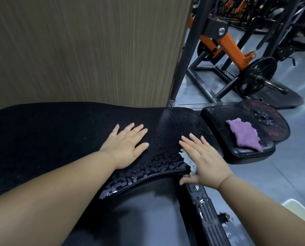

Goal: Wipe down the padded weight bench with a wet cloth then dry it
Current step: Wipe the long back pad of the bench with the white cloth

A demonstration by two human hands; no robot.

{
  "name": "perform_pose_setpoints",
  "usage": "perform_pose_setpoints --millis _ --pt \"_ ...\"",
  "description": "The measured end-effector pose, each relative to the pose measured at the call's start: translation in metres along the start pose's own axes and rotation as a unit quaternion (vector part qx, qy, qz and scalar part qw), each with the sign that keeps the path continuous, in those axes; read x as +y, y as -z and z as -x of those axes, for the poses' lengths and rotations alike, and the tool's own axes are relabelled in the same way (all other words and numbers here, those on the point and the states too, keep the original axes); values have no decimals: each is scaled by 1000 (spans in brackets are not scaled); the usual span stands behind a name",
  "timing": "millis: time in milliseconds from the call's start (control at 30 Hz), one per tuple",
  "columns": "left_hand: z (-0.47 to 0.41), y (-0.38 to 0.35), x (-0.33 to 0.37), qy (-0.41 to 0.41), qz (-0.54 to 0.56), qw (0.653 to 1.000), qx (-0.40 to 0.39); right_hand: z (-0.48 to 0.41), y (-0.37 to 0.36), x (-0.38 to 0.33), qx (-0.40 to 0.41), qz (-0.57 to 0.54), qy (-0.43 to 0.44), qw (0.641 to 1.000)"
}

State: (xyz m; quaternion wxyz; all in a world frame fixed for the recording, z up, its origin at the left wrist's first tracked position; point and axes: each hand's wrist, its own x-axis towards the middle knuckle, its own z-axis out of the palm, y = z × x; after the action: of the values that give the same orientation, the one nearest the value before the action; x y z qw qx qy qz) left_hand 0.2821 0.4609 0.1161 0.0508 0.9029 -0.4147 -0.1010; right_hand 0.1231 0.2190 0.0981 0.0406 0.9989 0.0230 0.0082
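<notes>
The black padded bench back pad [167, 139] runs across the middle of the view, beaded with water drops. My left hand [126, 144] lies flat on it, fingers spread. My right hand [203, 157] presses flat on a grey-white cloth [189, 162] at the pad's near right edge; only a strip of the cloth shows beside the hand. A purple cloth [244, 135] lies loose on the smaller black seat pad [219, 119] to the right.
A brown panelled wall [86, 47] stands right behind the bench. A red-lettered weight plate [267, 119] lies beyond the seat pad. An orange and black plate-loaded machine [233, 50] stands on the grey floor at the back right. The bench frame [208, 215] runs below.
</notes>
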Motion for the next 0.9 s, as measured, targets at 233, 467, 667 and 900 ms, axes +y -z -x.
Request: perform_pose_setpoints --millis 233,467,667,900 --pt "-3 0 -1 -1 -9 1000 -2 13 1 51 -17 -54 -42 998" --pt "-3 0 -1 -2 -19 1000 -3 14 6 40 48 -58 -113 991" --pt "-3 1 -1 -5 -12 1000 -2 36 0 15 123 -99 -217 963" --pt "-5 0 -1 -5 -20 1000 -9 32 -10 23 32 -84 -133 987"
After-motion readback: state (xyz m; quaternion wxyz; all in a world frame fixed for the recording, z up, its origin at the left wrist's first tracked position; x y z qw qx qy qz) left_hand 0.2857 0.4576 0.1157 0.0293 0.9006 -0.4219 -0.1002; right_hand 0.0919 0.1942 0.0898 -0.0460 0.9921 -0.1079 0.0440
